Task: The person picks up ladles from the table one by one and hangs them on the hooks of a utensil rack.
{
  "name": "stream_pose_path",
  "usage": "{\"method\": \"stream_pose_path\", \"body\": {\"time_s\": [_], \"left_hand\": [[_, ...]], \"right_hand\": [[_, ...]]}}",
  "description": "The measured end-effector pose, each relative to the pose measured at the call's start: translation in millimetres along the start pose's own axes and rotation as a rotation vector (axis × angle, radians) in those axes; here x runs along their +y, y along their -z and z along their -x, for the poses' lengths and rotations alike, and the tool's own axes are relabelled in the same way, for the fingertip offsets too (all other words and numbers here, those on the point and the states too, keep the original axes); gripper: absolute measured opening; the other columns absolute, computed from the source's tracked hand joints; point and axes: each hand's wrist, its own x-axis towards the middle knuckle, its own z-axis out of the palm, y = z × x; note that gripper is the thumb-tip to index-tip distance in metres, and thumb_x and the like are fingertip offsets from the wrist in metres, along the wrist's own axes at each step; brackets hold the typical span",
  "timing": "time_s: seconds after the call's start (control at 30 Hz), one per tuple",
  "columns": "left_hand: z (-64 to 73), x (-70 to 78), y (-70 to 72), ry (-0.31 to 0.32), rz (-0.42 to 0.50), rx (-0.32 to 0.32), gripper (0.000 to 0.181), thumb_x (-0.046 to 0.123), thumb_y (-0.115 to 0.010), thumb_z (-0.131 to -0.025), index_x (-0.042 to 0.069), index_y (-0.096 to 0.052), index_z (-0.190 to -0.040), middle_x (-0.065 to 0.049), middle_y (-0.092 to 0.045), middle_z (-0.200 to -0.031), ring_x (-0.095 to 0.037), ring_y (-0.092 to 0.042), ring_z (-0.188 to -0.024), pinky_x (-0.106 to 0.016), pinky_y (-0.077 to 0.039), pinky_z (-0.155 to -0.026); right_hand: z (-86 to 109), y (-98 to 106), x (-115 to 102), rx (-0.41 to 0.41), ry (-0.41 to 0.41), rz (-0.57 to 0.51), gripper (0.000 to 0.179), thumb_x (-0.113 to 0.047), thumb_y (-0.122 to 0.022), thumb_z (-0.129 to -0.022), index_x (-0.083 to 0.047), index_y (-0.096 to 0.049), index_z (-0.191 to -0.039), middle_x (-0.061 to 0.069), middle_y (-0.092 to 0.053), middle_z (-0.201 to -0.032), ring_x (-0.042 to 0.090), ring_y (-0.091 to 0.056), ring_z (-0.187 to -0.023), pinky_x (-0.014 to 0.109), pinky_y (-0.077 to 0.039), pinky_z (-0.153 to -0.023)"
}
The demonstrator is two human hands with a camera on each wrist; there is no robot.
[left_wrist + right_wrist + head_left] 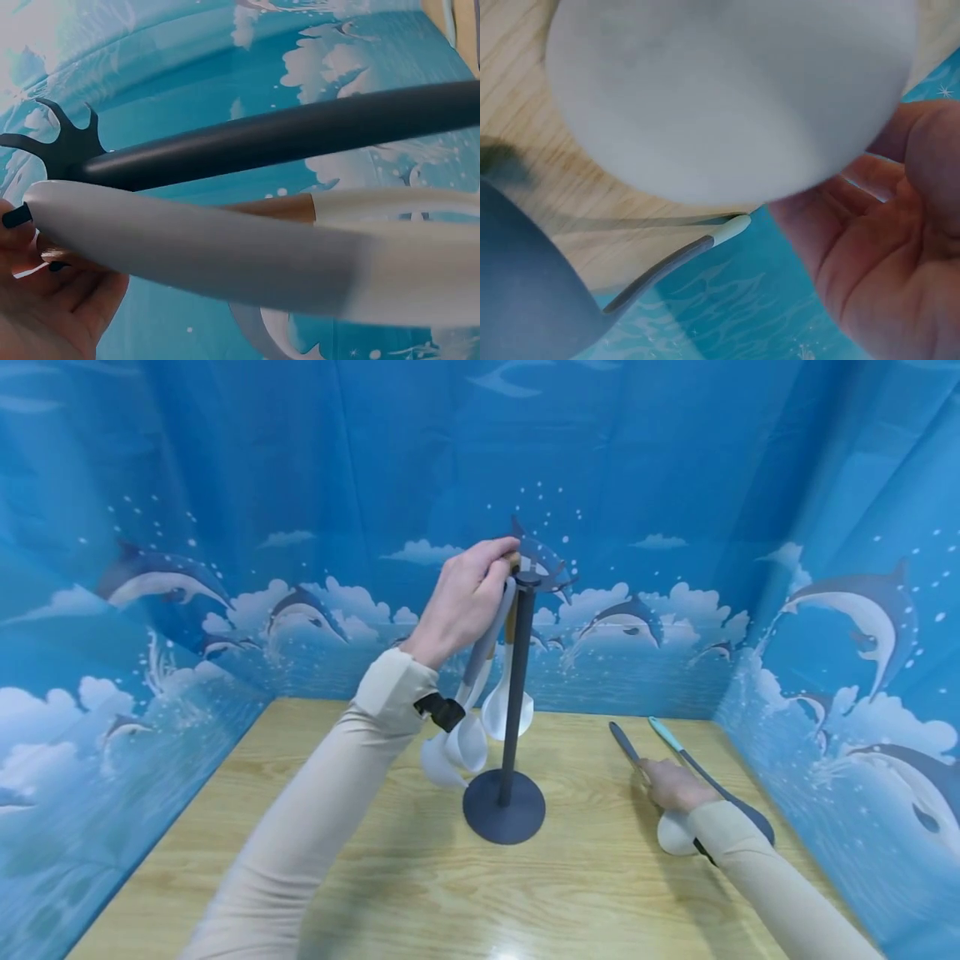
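A dark utensil stand (516, 693) rises from a round base. My left hand (468, 597) is at its top, fingers and thumb pinching a wooden handle end beside the hooks (71, 146). A ladle with a grey handle (202, 244) hangs there against the same hand. White utensil heads hang below, among them a white bowl (507, 710) on a wooden handle. On the right, my right hand (675, 785) grips the middle of another ladle (727, 97), white-bowled with a dark grey handle (624, 740). Its fingers are partly hidden behind the bowl in the right wrist view.
Beyond the right hand, a dark-headed utensil with a turquoise handle tip (663, 732) lies on the wooden table (360, 893). Blue dolphin-print curtains (300, 460) enclose the table at the back and both sides.
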Motion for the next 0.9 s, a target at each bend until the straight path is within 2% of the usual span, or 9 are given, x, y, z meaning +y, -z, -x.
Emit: {"method": "stream_pose_path", "body": {"time_s": [0.1, 0.17, 0.27, 0.37, 0.47, 0.53, 0.6, 0.77, 0.9], "left_hand": [[-1.7, 0.8, -0.1, 0.009, 0.003, -0.017, 0.043, 0.018, -0.03, -0.107, 0.014, -0.047, -0.146, -0.003, -0.053, -0.144, -0.014, -0.054, -0.109, -0.03, -0.044, -0.086], [-3.0, 1.5, -0.1, 0.01, -0.013, -0.021, 0.044, 0.017, -0.03, -0.106, 0.014, -0.046, -0.147, -0.003, -0.052, -0.145, -0.013, -0.053, -0.117, -0.028, -0.045, -0.091], [-5.0, 3.0, -0.4, -0.007, -0.037, -0.022, 0.043, 0.017, -0.031, -0.106, 0.014, -0.047, -0.146, -0.003, -0.051, -0.147, -0.013, -0.051, -0.127, -0.027, -0.045, -0.098], [-6.4, 3.7, -2.0, -0.019, -0.039, -0.028, 0.043, 0.019, -0.03, -0.107, 0.014, -0.047, -0.146, -0.004, -0.049, -0.148, -0.014, -0.053, -0.124, -0.028, -0.045, -0.094], [-6.8, 3.2, -4.4, -0.017, -0.043, -0.032, 0.044, 0.021, -0.029, -0.107, 0.013, -0.046, -0.147, -0.005, -0.049, -0.149, -0.015, -0.054, -0.12, -0.03, -0.044, -0.089], [-6.6, 2.2, -6.2, -0.011, -0.05, -0.032, 0.044, 0.022, -0.028, -0.107, 0.014, -0.045, -0.147, -0.004, -0.048, -0.149, -0.015, -0.052, -0.124, -0.029, -0.045, -0.092], [-6.1, 0.6, -7.9, -0.009, -0.053, -0.028, 0.045, 0.024, -0.027, -0.108, 0.014, -0.044, -0.148, -0.004, -0.048, -0.149, -0.015, -0.051, -0.128, -0.028, -0.045, -0.099], [-3.4, -4.6, -11.5, -0.023, -0.045, -0.019, 0.048, 0.034, -0.023, -0.109, 0.015, -0.042, -0.149, -0.002, -0.046, -0.151, -0.016, -0.043, -0.138, -0.029, -0.035, -0.115], [-1.5, -9.2, -12.4, -0.041, -0.013, -0.01, 0.051, 0.037, -0.02, -0.108, 0.017, -0.042, -0.149, -0.001, -0.047, -0.15, -0.015, -0.042, -0.139, -0.03, -0.033, -0.116]], "right_hand": [[-0.3, -2.8, 0.2, 0.035, 0.011, 0.008, 0.043, -0.001, -0.06, -0.092, 0.009, -0.05, -0.132, 0.032, -0.062, -0.115, 0.045, -0.063, -0.103, 0.05, -0.053, -0.079], [-0.6, -4.7, 0.8, 0.061, 0.022, 0.0, 0.044, -0.003, -0.061, -0.092, 0.009, -0.05, -0.132, 0.031, -0.063, -0.112, 0.044, -0.064, -0.1, 0.052, -0.053, -0.082], [-0.6, -5.2, 0.8, 0.084, 0.04, -0.026, 0.047, 0.003, -0.058, -0.091, 0.01, -0.045, -0.136, 0.032, -0.063, -0.113, 0.042, -0.064, -0.098, 0.05, -0.054, -0.08], [-1.1, -2.0, 0.0, 0.105, 0.057, -0.082, 0.052, 0.011, -0.05, -0.089, 0.01, -0.039, -0.14, 0.033, -0.063, -0.111, 0.034, -0.065, -0.087, 0.042, -0.051, -0.068], [-1.8, 4.1, -3.5, 0.128, 0.075, -0.141, 0.056, 0.013, -0.045, -0.088, 0.008, -0.035, -0.143, 0.028, -0.065, -0.1, 0.025, -0.061, -0.069, 0.035, -0.046, -0.058], [-2.5, 9.0, -7.1, 0.151, 0.091, -0.177, 0.056, 0.01, -0.045, -0.09, 0.008, -0.033, -0.144, 0.023, -0.065, -0.091, 0.02, -0.055, -0.06, 0.032, -0.041, -0.054], [-3.1, 13.8, -11.6, 0.187, 0.113, -0.196, 0.055, 0.008, -0.046, -0.091, 0.007, -0.033, -0.145, 0.021, -0.065, -0.088, 0.017, -0.053, -0.056, 0.031, -0.04, -0.053], [-3.5, 24.1, -23.7, 0.271, 0.128, -0.251, 0.051, 0.002, -0.049, -0.095, 0.004, -0.037, -0.145, 0.033, -0.063, -0.111, 0.016, -0.055, -0.057, 0.031, -0.042, -0.051], [-3.6, 31.4, -33.5, 0.306, 0.105, -0.283, 0.047, -0.002, -0.048, -0.097, 0.005, -0.042, -0.143, 0.031, -0.063, -0.115, 0.016, -0.06, -0.064, 0.031, -0.046, -0.053]]}}
